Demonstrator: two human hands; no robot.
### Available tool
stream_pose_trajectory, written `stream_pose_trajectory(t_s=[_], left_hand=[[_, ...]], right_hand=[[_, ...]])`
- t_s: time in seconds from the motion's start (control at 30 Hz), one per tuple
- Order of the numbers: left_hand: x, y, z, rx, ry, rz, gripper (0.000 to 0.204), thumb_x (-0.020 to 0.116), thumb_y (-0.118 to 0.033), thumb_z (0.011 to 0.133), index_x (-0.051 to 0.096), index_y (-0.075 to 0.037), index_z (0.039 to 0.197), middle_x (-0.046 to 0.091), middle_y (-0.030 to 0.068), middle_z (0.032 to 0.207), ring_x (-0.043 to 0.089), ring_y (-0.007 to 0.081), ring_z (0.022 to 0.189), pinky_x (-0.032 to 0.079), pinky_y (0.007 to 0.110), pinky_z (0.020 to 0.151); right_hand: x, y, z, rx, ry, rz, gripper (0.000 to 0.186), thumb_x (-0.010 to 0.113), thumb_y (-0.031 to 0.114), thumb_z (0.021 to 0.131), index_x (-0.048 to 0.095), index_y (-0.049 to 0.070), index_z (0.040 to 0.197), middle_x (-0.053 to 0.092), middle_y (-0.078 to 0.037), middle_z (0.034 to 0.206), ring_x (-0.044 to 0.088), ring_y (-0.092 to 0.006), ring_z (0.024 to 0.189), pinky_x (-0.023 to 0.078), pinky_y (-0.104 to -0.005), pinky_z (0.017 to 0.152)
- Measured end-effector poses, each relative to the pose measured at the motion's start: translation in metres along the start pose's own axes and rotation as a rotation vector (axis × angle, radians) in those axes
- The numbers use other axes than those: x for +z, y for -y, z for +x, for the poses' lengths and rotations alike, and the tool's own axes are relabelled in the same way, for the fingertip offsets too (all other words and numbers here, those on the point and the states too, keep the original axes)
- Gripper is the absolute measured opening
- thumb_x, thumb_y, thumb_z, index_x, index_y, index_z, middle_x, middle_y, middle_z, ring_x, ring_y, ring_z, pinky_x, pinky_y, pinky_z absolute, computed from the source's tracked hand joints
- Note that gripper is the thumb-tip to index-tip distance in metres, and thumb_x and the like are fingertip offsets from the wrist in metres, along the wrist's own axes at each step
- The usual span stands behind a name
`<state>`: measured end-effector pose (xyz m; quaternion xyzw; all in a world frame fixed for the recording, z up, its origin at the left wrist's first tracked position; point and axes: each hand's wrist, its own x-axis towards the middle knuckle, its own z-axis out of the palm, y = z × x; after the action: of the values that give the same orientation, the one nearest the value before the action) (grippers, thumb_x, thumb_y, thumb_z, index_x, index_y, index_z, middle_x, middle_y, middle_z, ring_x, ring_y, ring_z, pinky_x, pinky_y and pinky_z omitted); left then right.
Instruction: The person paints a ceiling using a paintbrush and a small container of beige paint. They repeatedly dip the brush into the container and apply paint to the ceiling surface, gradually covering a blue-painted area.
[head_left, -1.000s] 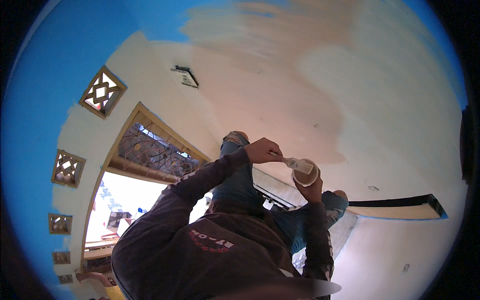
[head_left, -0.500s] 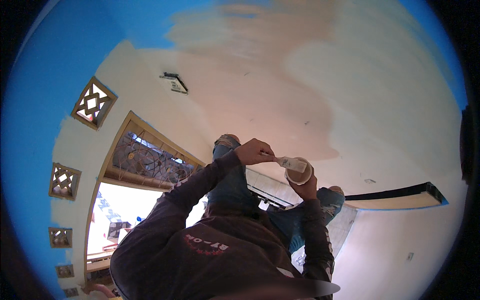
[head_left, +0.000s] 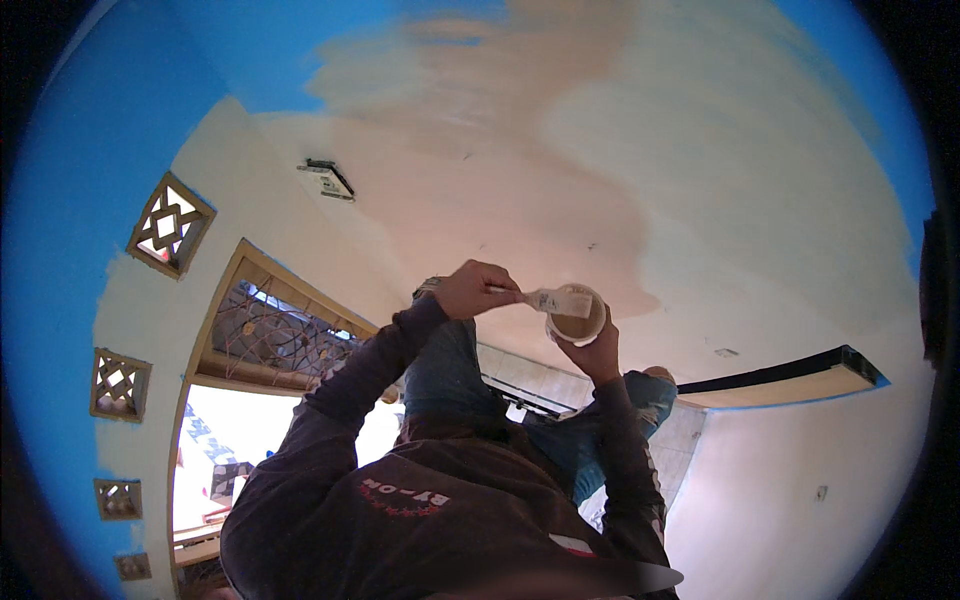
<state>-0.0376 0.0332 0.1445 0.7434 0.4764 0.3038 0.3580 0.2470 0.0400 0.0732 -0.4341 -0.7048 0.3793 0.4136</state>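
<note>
1. The cup (head_left: 566,339) is held near the view's centre by the right hand (head_left: 597,357), placed at its five o'clock; the fingers are curled around its side.
2. The brush (head_left: 543,300) is pinched by the handle in the fingers of the left hand (head_left: 472,289), between nine and ten o'clock. Its bristles are held over the cup's mouth; whether the contents are touched cannot be told.
3. Cup and brush have been shifted together toward eleven o'clock in view, perhaps partly through head movement. Their pairing is unchanged, so work at the rim is judged still in hand.
4. The bristles are bordered by the cup's rim; the right knee (head_left: 648,400) is seen beyond four o'clock, the left leg (head_left: 445,368) at eight.
5. The widest room is offered toward twelve o'clock, before the pale wall (head_left: 610,170).
</note>
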Motion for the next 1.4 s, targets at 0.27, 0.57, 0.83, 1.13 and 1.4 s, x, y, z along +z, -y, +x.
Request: stream_pose_trajectory(t_s=[0.27, 0.57, 0.83, 1.13, 1.4], left_hand=[[-0.066, -0.019, 0.000, -0.016, -0.127, -0.189, 0.015, 0.067, -0.013, 0.097, 0.075, -0.001, 0.096, 0.068, 0.0029, 0.080, 0.062, 0.0103, 0.075, 0.052, 0.028, 0.070], [-0.152, -0.025, 0.020, -0.025, -0.395, -0.205, 0.020, 0.062, -0.014, 0.098, 0.077, 0.000, 0.100, 0.066, 0.0009, 0.076, 0.053, 0.0052, 0.067, 0.044, 0.022, 0.061], [-0.188, -0.032, 0.031, -0.008, -0.381, -0.245, 0.028, 0.066, -0.027, 0.100, 0.075, 0.000, 0.098, 0.055, -0.0040, 0.069, 0.041, 0.0035, 0.056, 0.032, 0.023, 0.050], [-0.199, -0.039, 0.031, 0.034, -0.353, -0.036, 0.028, 0.068, -0.028, 0.100, 0.078, -0.002, 0.099, 0.057, -0.0044, 0.067, 0.041, 0.0026, 0.057, 0.033, 0.022, 0.051], [-0.217, -0.041, 0.039, 0.018, -0.429, -0.045, 0.023, 0.066, -0.024, 0.100, 0.076, -0.005, 0.092, 0.057, -0.0054, 0.068, 0.042, 0.0021, 0.057, 0.033, 0.022, 0.050]], right_hand=[[0.005, 0.072, 0.053, -0.072, 0.031, -0.001, 0.081, 0.091, 0.029, 0.072, 0.050, 0.002, 0.137, 0.068, -0.018, 0.125, 0.068, -0.0299, 0.115, 0.056, -0.0411, 0.095], [0.019, 0.129, 0.139, -0.256, -0.005, 0.062, 0.077, 0.091, 0.030, 0.073, 0.051, -0.001, 0.131, 0.071, -0.019, 0.116, 0.072, -0.0301, 0.105, 0.059, -0.0401, 0.089], [0.022, 0.166, 0.172, -0.291, -0.018, 0.081, 0.078, 0.092, 0.031, 0.071, 0.051, -0.003, 0.127, 0.071, -0.019, 0.113, 0.073, -0.0298, 0.102, 0.059, -0.0382, 0.087], [0.035, 0.163, 0.171, -0.294, -0.029, 0.027, 0.077, 0.093, 0.032, 0.070, 0.052, -0.002, 0.126, 0.072, -0.019, 0.112, 0.073, -0.0298, 0.101, 0.059, -0.0386, 0.086], [0.038, 0.158, 0.182, -0.323, -0.031, 0.016, 0.076, 0.092, 0.035, 0.071, 0.052, -0.001, 0.124, 0.072, -0.021, 0.113, 0.073, -0.0326, 0.103, 0.059, -0.0407, 0.087]])
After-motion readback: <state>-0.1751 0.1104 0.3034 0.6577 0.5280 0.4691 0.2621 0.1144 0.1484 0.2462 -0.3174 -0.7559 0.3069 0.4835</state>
